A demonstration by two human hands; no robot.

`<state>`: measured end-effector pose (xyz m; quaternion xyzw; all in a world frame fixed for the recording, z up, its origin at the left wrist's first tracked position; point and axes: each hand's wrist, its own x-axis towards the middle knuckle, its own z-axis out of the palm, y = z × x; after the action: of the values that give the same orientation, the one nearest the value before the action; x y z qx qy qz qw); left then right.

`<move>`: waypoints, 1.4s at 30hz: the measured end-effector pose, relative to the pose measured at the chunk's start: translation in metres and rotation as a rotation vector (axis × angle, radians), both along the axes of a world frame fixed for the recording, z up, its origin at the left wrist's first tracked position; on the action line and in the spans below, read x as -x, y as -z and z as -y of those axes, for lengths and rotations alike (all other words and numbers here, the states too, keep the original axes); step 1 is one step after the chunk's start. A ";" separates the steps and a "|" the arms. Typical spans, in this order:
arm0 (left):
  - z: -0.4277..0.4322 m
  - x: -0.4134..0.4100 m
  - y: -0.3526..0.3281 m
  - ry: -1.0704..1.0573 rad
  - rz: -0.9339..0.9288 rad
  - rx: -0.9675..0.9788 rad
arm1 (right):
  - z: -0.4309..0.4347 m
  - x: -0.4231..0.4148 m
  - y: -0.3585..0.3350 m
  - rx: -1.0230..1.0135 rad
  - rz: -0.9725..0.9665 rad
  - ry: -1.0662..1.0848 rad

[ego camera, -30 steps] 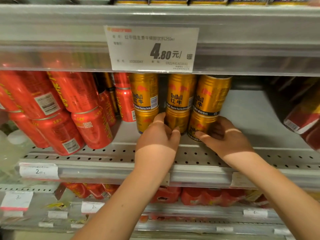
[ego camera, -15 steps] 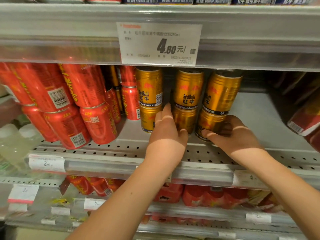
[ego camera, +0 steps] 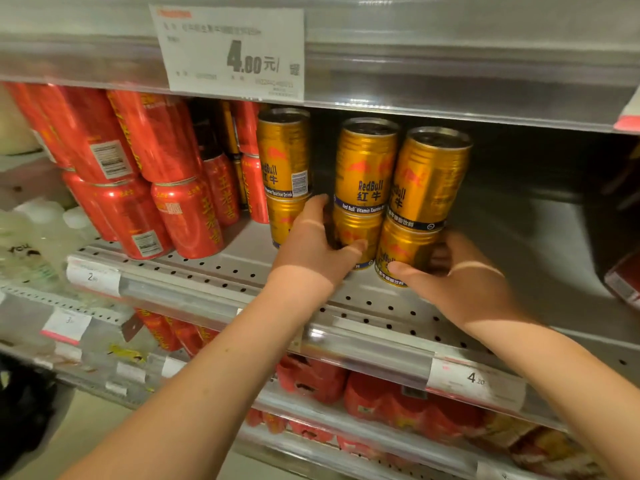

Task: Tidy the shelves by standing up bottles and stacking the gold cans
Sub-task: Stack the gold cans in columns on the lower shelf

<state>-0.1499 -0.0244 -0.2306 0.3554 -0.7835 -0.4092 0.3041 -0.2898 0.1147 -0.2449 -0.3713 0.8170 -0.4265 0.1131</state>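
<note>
1. The red cans (ego camera: 156,168) are stacked on the shelf (ego camera: 381,306), below-left of the price tag (ego camera: 230,51).
2. The gold cans (ego camera: 367,168) are stacked in twos below the tag.
3. The middle bottom can (ego camera: 358,230) is clasped by the curled fingers of the left hand (ego camera: 311,247), and the right bottom can (ego camera: 407,247) by those of the right hand (ego camera: 464,282).

Looking like a shop: price card (ego camera: 230,51) hanging on shelf rail (ego camera: 450,81), red cans (ego camera: 156,140) and gold cans (ego camera: 365,168) sitting stacked.
</note>
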 end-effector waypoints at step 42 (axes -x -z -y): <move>0.002 -0.012 -0.020 0.014 -0.074 0.122 | 0.005 -0.006 -0.004 0.149 0.052 -0.069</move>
<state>-0.1376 -0.0263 -0.2102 0.3152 -0.7977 -0.3756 0.3510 -0.2834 0.1095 -0.2406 -0.3956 0.7664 -0.4914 0.1211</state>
